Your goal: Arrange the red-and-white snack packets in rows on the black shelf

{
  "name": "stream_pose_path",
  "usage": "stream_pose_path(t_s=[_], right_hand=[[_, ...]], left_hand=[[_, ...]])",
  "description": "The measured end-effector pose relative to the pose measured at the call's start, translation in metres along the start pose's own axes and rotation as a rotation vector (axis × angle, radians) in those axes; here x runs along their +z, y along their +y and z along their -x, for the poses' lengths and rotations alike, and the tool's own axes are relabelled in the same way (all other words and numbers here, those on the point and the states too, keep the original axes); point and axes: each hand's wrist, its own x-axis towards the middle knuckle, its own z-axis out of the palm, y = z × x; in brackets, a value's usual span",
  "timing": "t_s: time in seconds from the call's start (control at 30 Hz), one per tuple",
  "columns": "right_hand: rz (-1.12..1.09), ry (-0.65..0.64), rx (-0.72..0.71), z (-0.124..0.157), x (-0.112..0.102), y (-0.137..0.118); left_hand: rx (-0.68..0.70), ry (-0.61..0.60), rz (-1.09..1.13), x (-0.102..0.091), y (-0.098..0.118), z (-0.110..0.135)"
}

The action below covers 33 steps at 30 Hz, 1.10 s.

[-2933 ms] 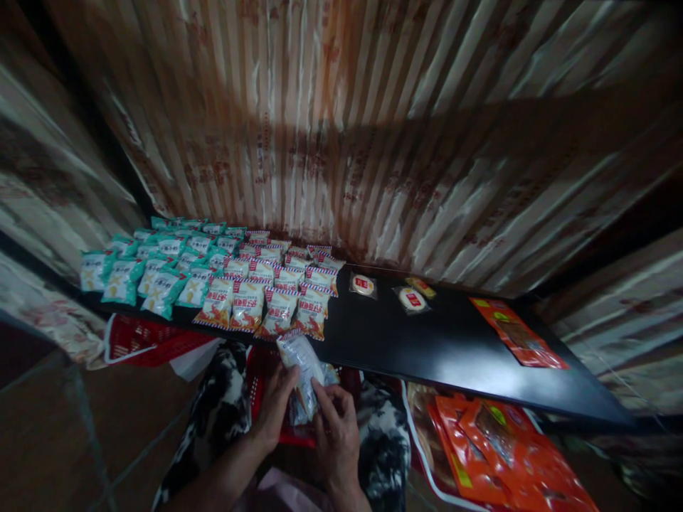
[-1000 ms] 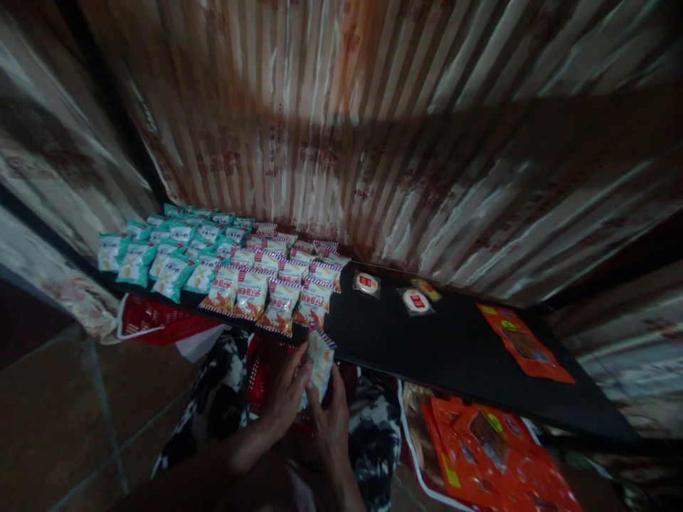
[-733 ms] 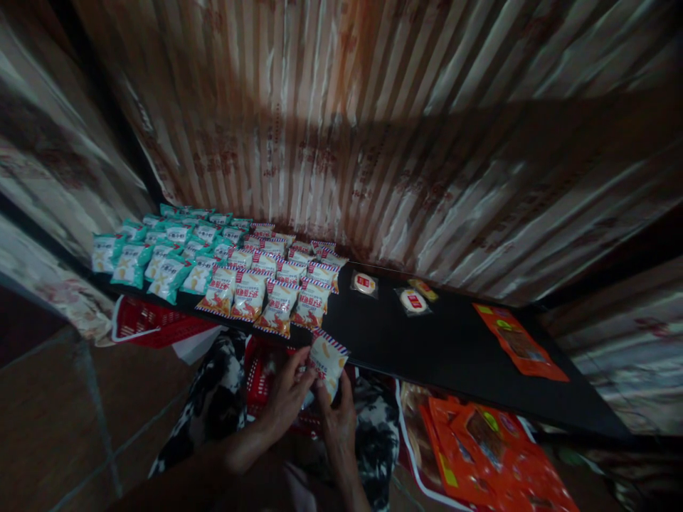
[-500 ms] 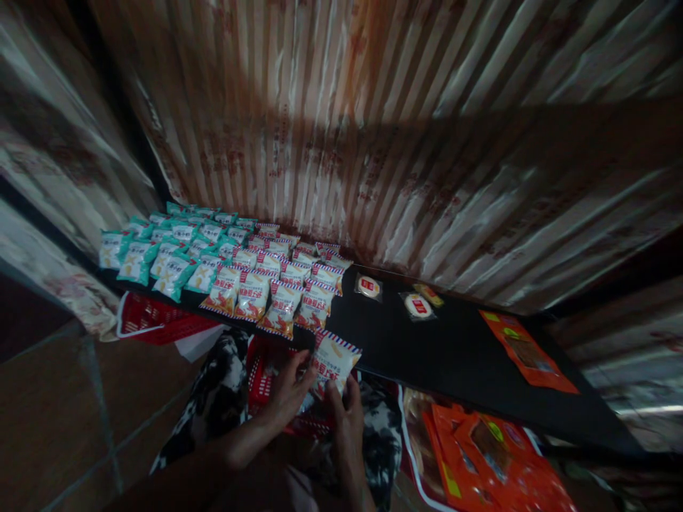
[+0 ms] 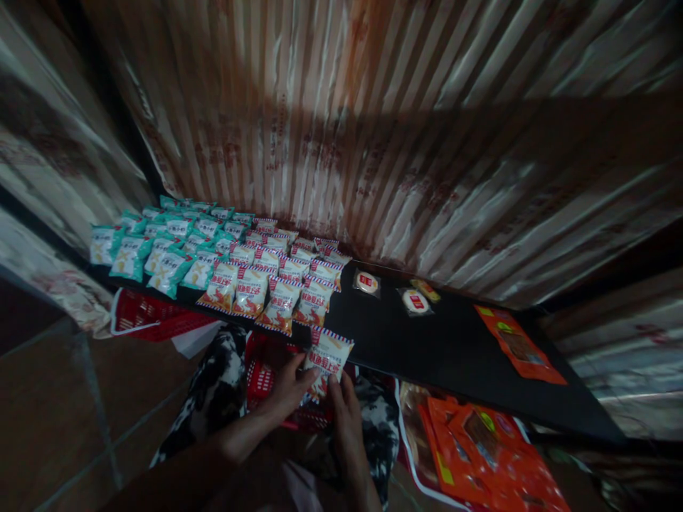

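Between my two hands is a white snack bag (image 5: 326, 355) with red lettering and a striped top edge. My left hand (image 5: 292, 387) pinches its left side, and my right hand (image 5: 346, 404) grips its lower right side. It is held at the front edge of the black shelf (image 5: 395, 341), above a red basket (image 5: 261, 366) between my knees. Just behind it stand rows of the same snack bags (image 5: 280, 302), propped upright on the shelf. To their left are rows of teal snack bags (image 5: 169, 270).
Two small round packaged items (image 5: 368, 282) and a yellow packet (image 5: 425, 289) lie mid-shelf. An orange packet (image 5: 520, 345) lies farther right. Below the shelf are a red basket (image 5: 144, 313) at left and a basket of orange packets (image 5: 491, 455) at right. A corrugated wall (image 5: 341, 121) rises behind.
The held snack bag has shifted slightly left and is turned a little more upright, with both hands still on it. The whole view has moved slightly.
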Motion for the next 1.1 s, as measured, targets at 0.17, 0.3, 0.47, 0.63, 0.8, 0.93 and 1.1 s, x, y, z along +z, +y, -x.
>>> stream_pose_path(t_s=[0.17, 0.3, 0.47, 0.63, 0.8, 0.93, 1.1], right_hand=[[-0.042, -0.126, 0.105, -0.002, 0.001, 0.002], [-0.058, -0.152, 0.106, -0.003, -0.003, 0.003], [0.003, -0.146, 0.134, -0.006, -0.012, 0.006], [0.023, -0.138, 0.127, -0.012, -0.014, 0.004], [0.012, -0.153, 0.163, -0.017, -0.006, -0.001], [0.042, -0.145, 0.113, -0.020, -0.001, -0.001], [0.051, -0.159, 0.084, -0.022, 0.001, -0.003]], left_hand=[[0.020, 0.044, -0.052, -0.002, -0.002, -0.005], [0.023, 0.047, -0.125, -0.002, -0.004, -0.005], [0.026, -0.045, -0.263, 0.002, -0.012, -0.009], [0.071, -0.068, -0.314, 0.003, -0.014, -0.013], [0.059, 0.022, -0.372, -0.001, -0.012, -0.014], [0.098, 0.041, -0.412, -0.003, -0.009, -0.014], [0.133, 0.061, -0.439, -0.004, -0.006, -0.016]])
